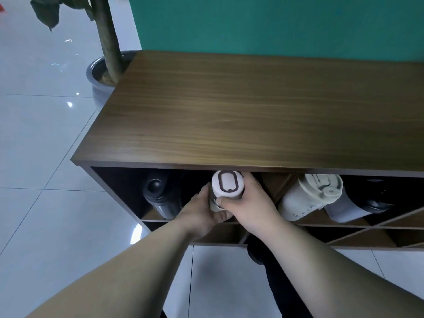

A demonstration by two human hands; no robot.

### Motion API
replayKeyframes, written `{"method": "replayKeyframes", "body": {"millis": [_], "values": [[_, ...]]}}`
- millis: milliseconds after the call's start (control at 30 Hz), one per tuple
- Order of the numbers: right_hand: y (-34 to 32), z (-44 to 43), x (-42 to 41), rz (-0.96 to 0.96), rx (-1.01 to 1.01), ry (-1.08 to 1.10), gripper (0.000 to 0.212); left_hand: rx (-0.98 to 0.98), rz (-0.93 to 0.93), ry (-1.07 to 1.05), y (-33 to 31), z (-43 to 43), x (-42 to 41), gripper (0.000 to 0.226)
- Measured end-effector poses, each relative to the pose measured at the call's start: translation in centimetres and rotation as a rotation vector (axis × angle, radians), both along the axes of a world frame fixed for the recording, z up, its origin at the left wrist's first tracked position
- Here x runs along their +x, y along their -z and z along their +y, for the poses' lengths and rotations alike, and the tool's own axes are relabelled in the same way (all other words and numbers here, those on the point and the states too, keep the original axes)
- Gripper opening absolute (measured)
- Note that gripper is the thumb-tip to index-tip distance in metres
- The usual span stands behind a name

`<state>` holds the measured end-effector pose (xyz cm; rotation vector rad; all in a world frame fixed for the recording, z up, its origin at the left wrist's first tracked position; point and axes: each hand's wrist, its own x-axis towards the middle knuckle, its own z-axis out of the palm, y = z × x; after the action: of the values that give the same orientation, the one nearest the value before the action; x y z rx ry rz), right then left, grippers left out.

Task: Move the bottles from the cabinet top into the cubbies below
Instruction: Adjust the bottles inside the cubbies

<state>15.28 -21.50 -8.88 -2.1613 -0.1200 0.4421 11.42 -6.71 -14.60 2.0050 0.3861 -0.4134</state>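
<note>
Both hands grip a white bottle [226, 187] with a brown-ringed lid at the mouth of the top-left cubby, just under the front edge of the wooden cabinet top [252, 106]. My left hand [202, 212] holds its left side and bottom, my right hand [250, 203] wraps its right side. To its left in the same cubby lies a black bottle [159, 196]. In the cubby to the right lie a cream tumbler [307, 196], a white-grey bottle [344, 210] and a black bottle [376, 196]. No bottles stand on the cabinet top.
A potted plant [103, 74] in a grey pot stands at the cabinet's back left corner. A teal wall [275, 24] runs behind the cabinet. Lower cubbies with diagonal dividers [358, 232] sit below. Glossy white floor tiles [46, 157] spread to the left and in front.
</note>
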Motion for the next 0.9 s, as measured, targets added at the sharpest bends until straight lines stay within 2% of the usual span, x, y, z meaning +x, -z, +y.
{"method": "replayKeyframes", "body": {"millis": [133, 600, 767, 833, 900], "values": [[0.2, 0.3, -0.2, 0.020, 0.007, 0.013, 0.053, -0.048, 0.004, -0.009, -0.1, 0.2, 0.1, 0.083], [0.0, 0.4, -0.3, -0.028, -0.076, 0.013, 0.057, -0.075, 0.001, -0.037, -0.4, 0.3, 0.1, 0.085], [-0.7, 0.4, -0.9, 0.031, -0.065, 0.013, 0.073, 0.020, 0.068, -0.026, -1.4, 0.2, -0.3, 0.067], [-1.3, 0.5, -1.7, -0.073, -0.130, -0.016, 0.076, 0.081, 0.120, 0.017, -1.3, 0.7, -1.1, 0.071], [-2.3, 0.7, -3.0, -0.272, -0.184, -0.071, 0.072, 0.102, 0.199, 0.134, -1.1, 1.3, -2.4, 0.065]]}}
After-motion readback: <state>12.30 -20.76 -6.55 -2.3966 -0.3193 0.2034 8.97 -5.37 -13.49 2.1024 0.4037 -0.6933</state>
